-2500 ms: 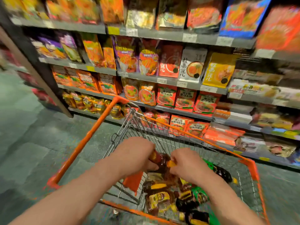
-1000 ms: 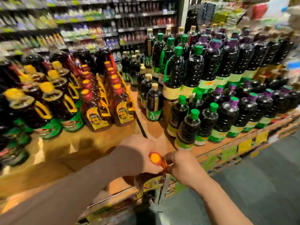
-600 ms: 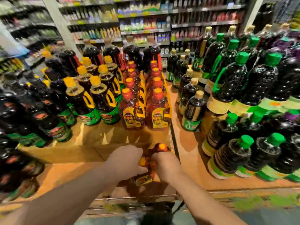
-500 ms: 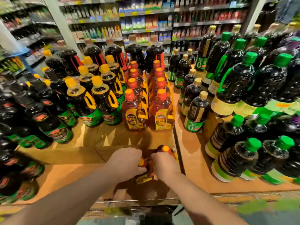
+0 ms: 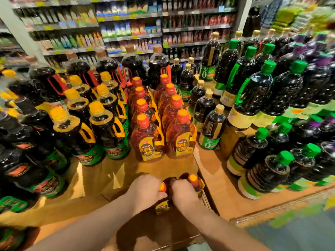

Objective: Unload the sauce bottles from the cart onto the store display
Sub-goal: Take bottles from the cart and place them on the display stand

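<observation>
Two reddish sauce bottles with orange caps are held low over the front of the wooden display surface [image 5: 101, 180]. The left hand [image 5: 145, 192] is closed around the neck of the nearer bottle [image 5: 163, 205], whose orange cap shows just beside the knuckles and whose yellow label shows below the hand. The right hand [image 5: 183, 193] is wrapped around the second bottle [image 5: 194, 182], whose cap is seen just past the fingers. The two hands are touching or nearly so, and the bottles sit side by side between them. Whether the bottle bases already rest on the surface cannot be told, since the hands and shadow cover them.

Directly beyond the hands, two files of matching red cooking-wine bottles [image 5: 150, 140] with yellow labels are stood upright on the same surface, with a bare strip of wood left between them and the held pair. To the left, dark bottles with yellow caps and handles [image 5: 107, 131] are ranged in rows. To the right, dark green-capped bottles [image 5: 253, 95] are stacked on a raised tier. Stocked shelving [image 5: 130, 35] is seen blurred in the background.
</observation>
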`<state>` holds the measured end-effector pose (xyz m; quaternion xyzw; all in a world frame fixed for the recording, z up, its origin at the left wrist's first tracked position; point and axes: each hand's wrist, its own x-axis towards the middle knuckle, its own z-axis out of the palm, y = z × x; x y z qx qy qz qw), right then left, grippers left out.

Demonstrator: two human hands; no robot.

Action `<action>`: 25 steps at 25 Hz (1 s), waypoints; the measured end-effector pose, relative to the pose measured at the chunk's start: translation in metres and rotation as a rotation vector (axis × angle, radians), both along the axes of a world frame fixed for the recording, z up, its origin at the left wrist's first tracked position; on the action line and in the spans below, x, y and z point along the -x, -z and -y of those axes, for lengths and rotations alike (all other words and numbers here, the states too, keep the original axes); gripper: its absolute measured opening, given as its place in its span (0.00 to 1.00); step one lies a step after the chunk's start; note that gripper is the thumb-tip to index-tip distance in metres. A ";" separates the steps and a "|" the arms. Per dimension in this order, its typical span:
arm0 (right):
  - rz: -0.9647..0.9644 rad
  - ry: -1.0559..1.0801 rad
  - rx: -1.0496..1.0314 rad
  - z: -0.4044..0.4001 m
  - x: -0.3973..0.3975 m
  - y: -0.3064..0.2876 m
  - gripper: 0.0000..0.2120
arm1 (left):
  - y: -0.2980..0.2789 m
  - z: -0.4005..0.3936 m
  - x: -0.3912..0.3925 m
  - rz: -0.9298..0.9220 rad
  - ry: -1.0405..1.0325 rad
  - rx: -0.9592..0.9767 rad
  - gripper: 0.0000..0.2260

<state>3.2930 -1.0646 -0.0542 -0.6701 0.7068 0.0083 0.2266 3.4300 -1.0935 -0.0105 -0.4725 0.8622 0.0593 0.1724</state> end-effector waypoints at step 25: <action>-0.091 0.800 0.230 -0.288 0.054 -0.051 0.14 | -0.075 -0.171 0.131 -0.310 0.718 -0.012 0.19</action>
